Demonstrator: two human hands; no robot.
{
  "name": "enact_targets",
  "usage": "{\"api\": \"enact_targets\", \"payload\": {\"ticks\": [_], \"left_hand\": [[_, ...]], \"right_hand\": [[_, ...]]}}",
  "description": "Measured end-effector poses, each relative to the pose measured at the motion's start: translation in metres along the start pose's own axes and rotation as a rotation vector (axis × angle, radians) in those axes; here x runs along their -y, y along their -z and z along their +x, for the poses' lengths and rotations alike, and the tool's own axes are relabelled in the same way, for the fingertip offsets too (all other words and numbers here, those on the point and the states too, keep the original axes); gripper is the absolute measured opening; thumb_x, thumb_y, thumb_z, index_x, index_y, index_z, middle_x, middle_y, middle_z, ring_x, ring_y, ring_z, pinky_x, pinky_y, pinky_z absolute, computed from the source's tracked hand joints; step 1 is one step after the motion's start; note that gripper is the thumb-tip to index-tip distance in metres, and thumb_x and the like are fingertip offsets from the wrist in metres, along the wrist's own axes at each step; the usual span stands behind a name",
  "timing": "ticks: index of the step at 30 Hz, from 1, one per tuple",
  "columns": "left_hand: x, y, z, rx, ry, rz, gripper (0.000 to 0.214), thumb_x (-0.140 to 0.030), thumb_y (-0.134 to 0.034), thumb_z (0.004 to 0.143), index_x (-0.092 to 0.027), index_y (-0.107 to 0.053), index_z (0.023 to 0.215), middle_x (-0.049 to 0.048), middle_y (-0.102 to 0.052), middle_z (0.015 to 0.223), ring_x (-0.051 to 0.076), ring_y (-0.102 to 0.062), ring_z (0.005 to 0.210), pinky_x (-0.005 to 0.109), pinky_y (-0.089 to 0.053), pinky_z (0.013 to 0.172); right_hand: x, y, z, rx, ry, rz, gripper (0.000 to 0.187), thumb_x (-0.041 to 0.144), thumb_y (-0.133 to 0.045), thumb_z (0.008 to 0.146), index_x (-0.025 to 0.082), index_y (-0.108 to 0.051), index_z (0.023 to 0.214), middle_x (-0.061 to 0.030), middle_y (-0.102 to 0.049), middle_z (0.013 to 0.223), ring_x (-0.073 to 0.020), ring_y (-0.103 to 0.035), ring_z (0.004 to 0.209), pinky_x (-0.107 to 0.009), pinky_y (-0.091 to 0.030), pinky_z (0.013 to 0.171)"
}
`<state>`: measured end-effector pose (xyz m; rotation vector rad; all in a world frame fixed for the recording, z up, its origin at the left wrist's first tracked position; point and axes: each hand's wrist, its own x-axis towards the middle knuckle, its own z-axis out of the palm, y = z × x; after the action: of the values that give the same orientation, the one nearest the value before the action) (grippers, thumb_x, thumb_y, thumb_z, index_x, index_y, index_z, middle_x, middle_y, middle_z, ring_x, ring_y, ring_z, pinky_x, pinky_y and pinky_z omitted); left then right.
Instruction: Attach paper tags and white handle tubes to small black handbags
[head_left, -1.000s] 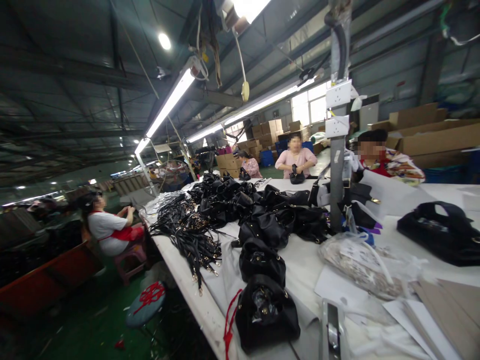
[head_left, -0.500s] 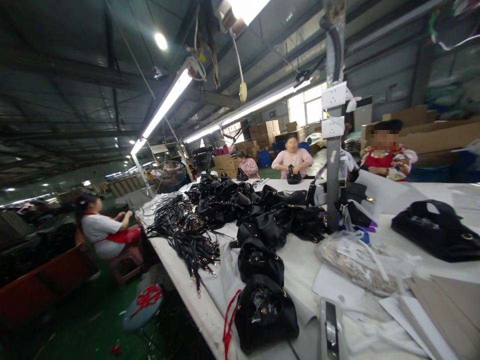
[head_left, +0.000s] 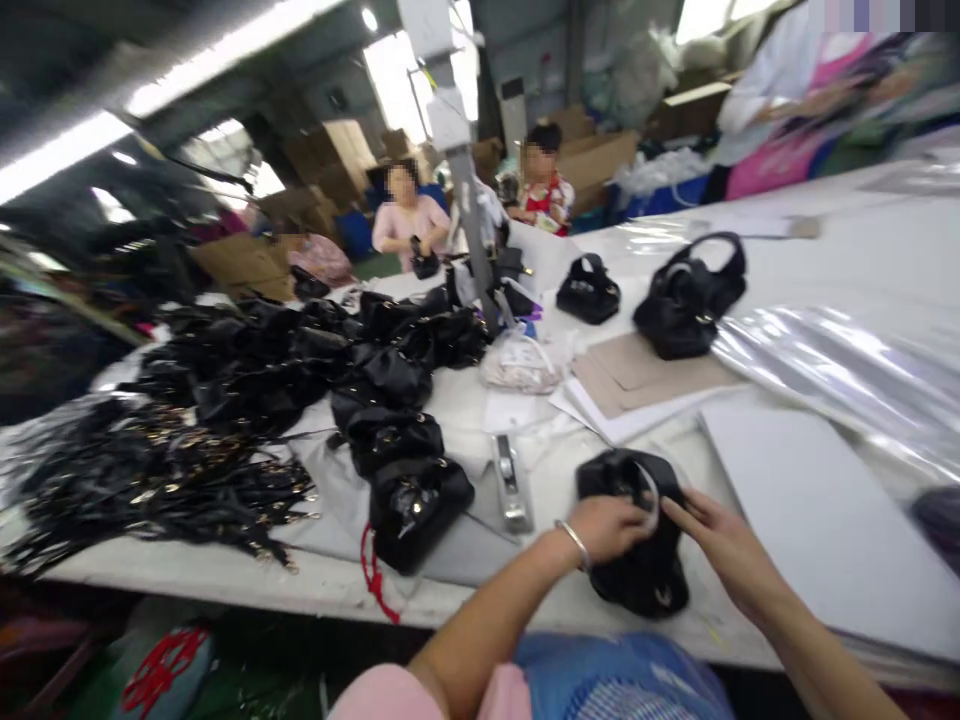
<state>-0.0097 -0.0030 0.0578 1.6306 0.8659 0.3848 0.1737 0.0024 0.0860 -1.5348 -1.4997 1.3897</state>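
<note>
Hands [head_left: 611, 528], out of view before, now at black bag [head_left: 637, 578]

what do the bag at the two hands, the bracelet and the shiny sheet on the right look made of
The bag looks like leather or imitation leather: black, soft-sided, with a low sheen; the blur leaves open which. The bracelet seems to be polished metal, being silvery with a bright glint. The sheet is probably plastic film, glossy, judging by its streaky reflections.
</note>
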Motion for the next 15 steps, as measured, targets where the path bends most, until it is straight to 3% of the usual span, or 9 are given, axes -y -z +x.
{"api": "enact_targets", "payload": {"ticks": [2, 4, 15], "left_hand": [[0.011, -0.012, 0.004, -0.115, 0.056, 0.152, 0.028, -0.026, -0.046, 0.089, -0.019, -0.060, 0.112, 0.0074, -0.060, 0.121, 0.022, -0.050, 0.116, 0.037, -0.035, 0.103], [0.021, -0.015, 0.002, -0.117, 0.053, 0.198, 0.030, -0.022, -0.049, 0.087, -0.020, -0.060, 0.115, 0.0052, -0.063, 0.119, 0.019, -0.054, 0.112, 0.030, -0.038, 0.100], [0.027, -0.019, 0.001, -0.321, 0.088, 0.225, 0.023, -0.022, -0.058, 0.082, -0.021, -0.067, 0.104, 0.0009, -0.072, 0.098, 0.015, -0.064, 0.090, 0.022, -0.046, 0.082]], "right_hand": [[-0.019, 0.002, -0.001, 0.015, -0.030, 0.282, 0.048, 0.052, -0.066, 0.075, 0.021, -0.065, 0.111, -0.0077, -0.069, 0.102, -0.0252, -0.060, 0.104, -0.039, -0.044, 0.097], [-0.029, 0.000, 0.002, -0.007, -0.055, 0.397, 0.045, 0.049, -0.068, 0.074, 0.021, -0.066, 0.110, -0.0075, -0.069, 0.104, -0.0258, -0.061, 0.103, -0.041, -0.043, 0.097], [-0.027, 0.004, -0.003, 0.029, -0.043, 0.402, 0.040, 0.041, -0.066, 0.080, 0.023, -0.062, 0.116, -0.0066, -0.066, 0.115, -0.0254, -0.057, 0.111, -0.044, -0.037, 0.104]]}}
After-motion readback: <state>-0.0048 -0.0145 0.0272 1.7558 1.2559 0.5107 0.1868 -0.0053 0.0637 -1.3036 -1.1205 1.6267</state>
